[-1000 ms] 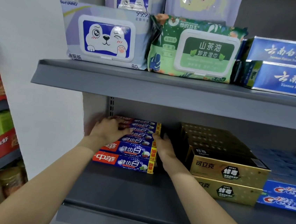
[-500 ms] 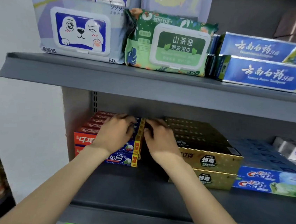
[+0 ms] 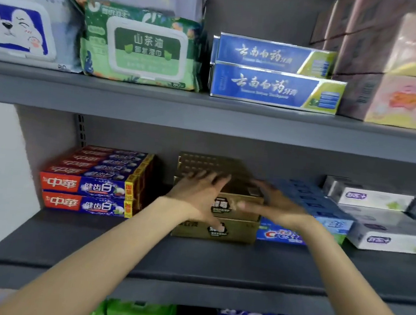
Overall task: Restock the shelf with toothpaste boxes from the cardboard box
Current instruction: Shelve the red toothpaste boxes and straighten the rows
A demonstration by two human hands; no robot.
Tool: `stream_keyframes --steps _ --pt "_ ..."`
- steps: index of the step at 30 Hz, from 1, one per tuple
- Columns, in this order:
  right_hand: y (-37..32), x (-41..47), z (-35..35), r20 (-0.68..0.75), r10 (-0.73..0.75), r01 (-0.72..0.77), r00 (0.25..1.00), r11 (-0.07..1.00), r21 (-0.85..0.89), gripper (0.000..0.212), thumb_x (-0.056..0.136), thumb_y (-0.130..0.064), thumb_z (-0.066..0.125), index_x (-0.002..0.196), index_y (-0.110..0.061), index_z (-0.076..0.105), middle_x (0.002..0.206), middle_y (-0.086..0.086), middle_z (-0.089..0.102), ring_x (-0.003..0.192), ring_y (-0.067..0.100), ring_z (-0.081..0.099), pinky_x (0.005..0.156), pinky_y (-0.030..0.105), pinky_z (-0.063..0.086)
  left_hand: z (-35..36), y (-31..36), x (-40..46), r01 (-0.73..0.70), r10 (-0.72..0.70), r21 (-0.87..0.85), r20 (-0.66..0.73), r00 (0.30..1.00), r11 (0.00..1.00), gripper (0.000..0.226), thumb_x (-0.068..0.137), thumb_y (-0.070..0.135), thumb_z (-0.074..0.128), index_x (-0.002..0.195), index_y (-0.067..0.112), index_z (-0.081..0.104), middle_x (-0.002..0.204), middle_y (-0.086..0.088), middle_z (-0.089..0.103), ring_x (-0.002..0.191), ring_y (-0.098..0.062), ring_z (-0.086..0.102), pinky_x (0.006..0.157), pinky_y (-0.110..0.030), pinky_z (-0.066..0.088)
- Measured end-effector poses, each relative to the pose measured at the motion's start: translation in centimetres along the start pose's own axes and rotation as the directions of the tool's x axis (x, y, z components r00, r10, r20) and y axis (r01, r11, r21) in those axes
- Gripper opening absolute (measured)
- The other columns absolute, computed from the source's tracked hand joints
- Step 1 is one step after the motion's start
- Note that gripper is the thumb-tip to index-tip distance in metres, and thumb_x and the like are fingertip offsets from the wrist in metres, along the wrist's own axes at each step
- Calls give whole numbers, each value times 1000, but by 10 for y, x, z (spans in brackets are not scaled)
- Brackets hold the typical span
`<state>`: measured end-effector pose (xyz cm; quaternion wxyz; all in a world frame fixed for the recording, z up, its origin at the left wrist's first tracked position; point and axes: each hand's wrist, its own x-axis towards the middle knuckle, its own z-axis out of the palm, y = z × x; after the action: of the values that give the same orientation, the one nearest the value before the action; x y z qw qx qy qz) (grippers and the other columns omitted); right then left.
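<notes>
Both the left hand (image 3: pixel 198 194) and right hand (image 3: pixel 277 207) lie flat with spread fingers, gripping nothing, on the gold toothpaste boxes (image 3: pixel 235 209) right of the red boxes (image 3: pixel 88 186); light, stiff cartons, best pinched by their long sides.

left hand (image 3: pixel 197 197) | right hand (image 3: pixel 277 207) | both spread flat on gold boxes (image 3: pixel 237 233) | middle shelf (image 3: pixel 190 263)

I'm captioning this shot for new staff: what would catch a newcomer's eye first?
Both bare hands, the left hand and the right hand, are spread over the gold toothpaste boxes stacked mid-shelf. Left of them sit the red-and-blue toothpaste boxes. On the shelf above, a green wet-wipes pack lies beside blue toothpaste boxes.
</notes>
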<state>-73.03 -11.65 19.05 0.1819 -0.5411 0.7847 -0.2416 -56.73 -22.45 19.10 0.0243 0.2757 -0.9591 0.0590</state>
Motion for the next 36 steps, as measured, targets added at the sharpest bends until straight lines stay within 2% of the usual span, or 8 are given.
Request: stream_keyframes --steps 2,5,15,19,24,28,32,36 --pt "12 4 2 53 -22 27 998 996 -88 105 62 -60 75 145 -43 13 152 -6 31 136 20 34 111 34 32 3 5 3 44 -44 33 -14 999 998 115 68 57 73 151 26 1 158 -2 9 144 -29 12 114 -48 19" --pt "18 10 9 -54 -109 93 993 965 -245 105 66 -44 79 146 -41 10 147 -7 40 135 24 35 114 38 28 3 7 4 94 -92 39 -42 995 995 114 66 52 77 150 25 6 157 1 14 143 -28 19 112 -48 29" --pt "10 20 23 -90 -208 183 974 956 -231 94 75 -37 73 147 -32 13 128 10 58 138 32 30 111 39 28 -1 -3 -7 180 -178 38 -55 983 983 103 72 51 73 150 32 8 157 5 17 143 -20 23 111 -40 30" --pt "-2 25 36 -69 -231 215 971 958 -188 95 75 -37 75 146 -32 12 147 8 40 142 31 23 109 42 32 1 -16 -16 230 -229 19 -40 973 973 100 72 49 74 148 36 10 155 6 24 139 -20 30 108 -38 34" --pt "-10 25 39 -58 -256 244 965 956 -163 94 76 -28 74 147 -31 12 139 10 47 126 31 44 98 41 43 -2 -23 -19 275 -275 -4 1 961 961 101 68 47 78 146 36 15 152 4 30 134 -23 38 101 -41 43" --pt "-8 24 33 76 -247 245 966 969 40 103 80 -17 72 149 -32 -2 142 9 43 107 19 50 95 36 46 -1 -23 -18 290 -290 -2 10 957 957 102 66 48 79 145 37 15 152 5 28 135 -22 36 101 -42 43" --pt "-14 31 40 47 -197 186 979 967 177 118 76 -12 75 147 -30 -17 150 7 34 126 24 46 100 33 44 -3 -26 -20 303 -303 -10 20 953 953 103 64 46 80 144 37 17 151 5 29 134 -23 37 99 -43 44" --pt "-13 39 49 6 -169 165 986 970 179 119 72 -23 78 149 -31 -12 151 8 31 134 27 38 106 37 41 -3 -26 -22 306 -306 -21 18 952 952 101 66 42 80 145 36 16 152 4 26 135 -23 36 99 -42 41"
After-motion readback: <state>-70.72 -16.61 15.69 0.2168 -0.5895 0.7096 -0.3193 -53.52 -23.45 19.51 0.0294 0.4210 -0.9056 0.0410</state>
